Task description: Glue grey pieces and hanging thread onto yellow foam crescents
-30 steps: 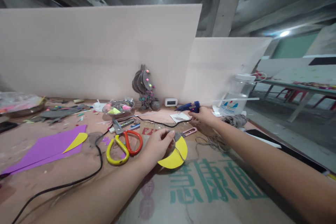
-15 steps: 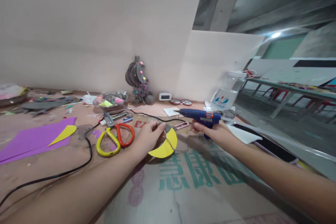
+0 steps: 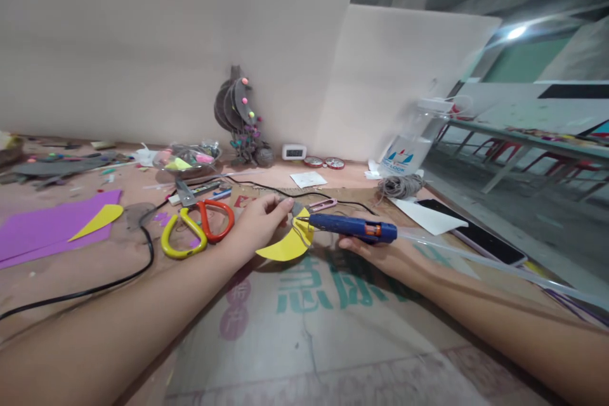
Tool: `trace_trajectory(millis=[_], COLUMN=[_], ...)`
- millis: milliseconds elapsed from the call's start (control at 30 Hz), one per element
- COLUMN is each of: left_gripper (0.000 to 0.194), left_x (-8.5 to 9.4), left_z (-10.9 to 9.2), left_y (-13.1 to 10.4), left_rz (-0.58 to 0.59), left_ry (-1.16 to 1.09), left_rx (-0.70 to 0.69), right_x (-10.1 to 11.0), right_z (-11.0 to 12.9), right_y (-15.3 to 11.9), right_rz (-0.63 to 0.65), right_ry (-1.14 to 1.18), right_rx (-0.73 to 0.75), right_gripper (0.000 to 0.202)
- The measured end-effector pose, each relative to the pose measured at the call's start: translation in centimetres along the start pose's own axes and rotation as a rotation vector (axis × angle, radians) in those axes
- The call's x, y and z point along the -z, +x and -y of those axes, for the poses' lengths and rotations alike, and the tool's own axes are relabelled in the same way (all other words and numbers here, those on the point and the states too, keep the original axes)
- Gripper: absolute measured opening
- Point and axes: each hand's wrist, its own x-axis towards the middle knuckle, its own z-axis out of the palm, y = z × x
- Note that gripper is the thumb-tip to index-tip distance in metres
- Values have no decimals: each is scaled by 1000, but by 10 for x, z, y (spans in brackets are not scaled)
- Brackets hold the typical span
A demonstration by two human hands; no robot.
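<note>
Between its thumb and fingers, my left hand (image 3: 261, 222) pinches a yellow crescent-shaped piece (image 3: 288, 245), which looks like foam or paper. A thin grey string lies across the crescent, and a small grey bit shows at its top by my thumb. My right hand (image 3: 375, 254) is wrapped round a blue glue gun (image 3: 354, 227), now lying nearly sideways with a clear glue stick (image 3: 451, 246) out of its back. The nozzle points left and is at the crescent's upper part; whether it touches, I cannot tell. Left of my left hand lie scissors (image 3: 185, 238) with one yellow and one red handle.
A cardboard sheet (image 3: 238, 361) with green print lies under my hands. Purple sheets (image 3: 57, 225) and a black cord (image 3: 147, 247) are at left. Behind stand a grey beaded figure (image 3: 240, 117), a small clock (image 3: 294, 152) and a water bottle (image 3: 404, 146). A phone (image 3: 476, 235) lies at right.
The glue gun has moved left and turned, bringing its nozzle from above the table to the yellow crescent. My left hand still pinches the crescent. The camera view has tilted down.
</note>
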Motion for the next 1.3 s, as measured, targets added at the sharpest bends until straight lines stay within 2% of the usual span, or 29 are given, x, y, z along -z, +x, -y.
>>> trace_trajectory(millis=[267, 433, 700, 1067, 1300], left_gripper=[33, 32, 31, 33, 34], left_x=[0, -1, -1, 1, 1], left_z=[1, -3, -9, -4, -5], left_y=[-2, -4, -6, -6, -6], left_rz=[18, 31, -9, 0, 7], left_ry=[9, 13, 147, 188, 175], left_rx=[-5, 33, -34, -5, -19], right_x=[-2, -2, -2, -3, -4], right_z=[7, 9, 21, 18, 12], right_y=[1, 1, 1, 0, 0], right_rz=[-5, 5, -10, -14, 10], right_ry=[-23, -12, -53, 13, 0], right_rx=[-2, -98, -158, -66, -100], right_gripper=[24, 27, 20, 20, 24])
